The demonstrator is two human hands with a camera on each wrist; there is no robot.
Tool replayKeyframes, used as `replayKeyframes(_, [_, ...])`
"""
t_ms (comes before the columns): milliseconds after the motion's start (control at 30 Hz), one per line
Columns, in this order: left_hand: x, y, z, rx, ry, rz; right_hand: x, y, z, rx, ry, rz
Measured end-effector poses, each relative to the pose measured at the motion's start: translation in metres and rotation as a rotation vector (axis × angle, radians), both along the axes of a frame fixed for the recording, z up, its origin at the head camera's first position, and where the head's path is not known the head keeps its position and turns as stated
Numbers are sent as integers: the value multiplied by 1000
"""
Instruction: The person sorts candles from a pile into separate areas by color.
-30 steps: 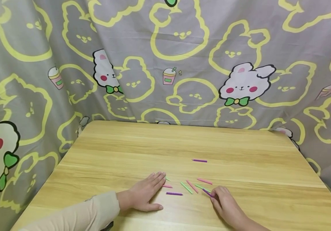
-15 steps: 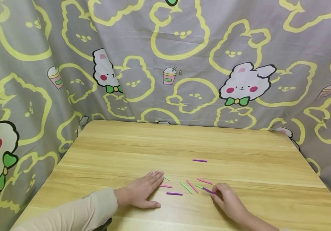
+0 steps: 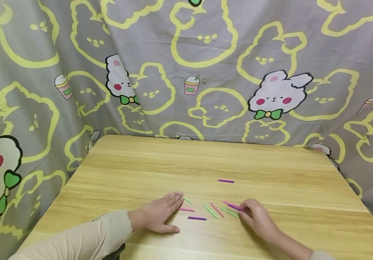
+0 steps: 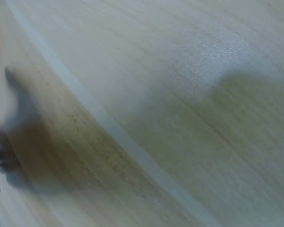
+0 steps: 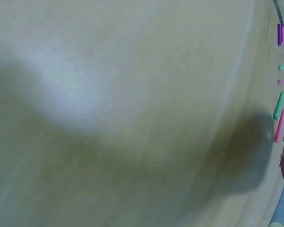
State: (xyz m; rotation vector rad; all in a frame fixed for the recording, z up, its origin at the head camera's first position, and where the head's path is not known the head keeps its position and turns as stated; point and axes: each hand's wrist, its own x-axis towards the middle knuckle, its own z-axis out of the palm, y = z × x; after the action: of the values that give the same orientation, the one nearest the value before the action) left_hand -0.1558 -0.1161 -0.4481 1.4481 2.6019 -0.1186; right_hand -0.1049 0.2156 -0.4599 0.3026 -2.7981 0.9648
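Observation:
My right hand (image 3: 259,218) pinches the end of a thin purple candle (image 3: 234,207) between thumb and fingers. That candle lies across a pink candle (image 3: 227,202) in the head view, with a green candle (image 3: 229,212) just below. My left hand (image 3: 162,213) lies flat, palm down, fingers straight and thumb spread. By its fingertips are a green candle (image 3: 187,200) and a pink candle (image 3: 187,209). Another purple candle (image 3: 197,218) sits right of its thumb. Only the edge of each hand shows in the wrist views.
Between the hands lie a green candle (image 3: 210,211) and a pink candle (image 3: 217,210), side by side. One purple candle (image 3: 226,181) lies farther back on the wooden table (image 3: 134,159). A grey patterned curtain (image 3: 160,39) hangs behind the table and along its sides.
My right hand has moved the purple candle away from me, from over the green candle to over the pink one. My left hand has slid slightly left, baring more of the candles by its fingertips.

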Motion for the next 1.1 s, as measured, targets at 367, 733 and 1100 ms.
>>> replayKeyframes(367, [-3,5,6,-45,-16,27,-15,-1,1,20,106,61])
replayKeyframes(733, [-3,7,9,-69,-18,46,-30,-5,4,15,96,87])
replayKeyframes(1100, [-3,7,7,-65,-10,42,-53,-5,7,26,123,109])
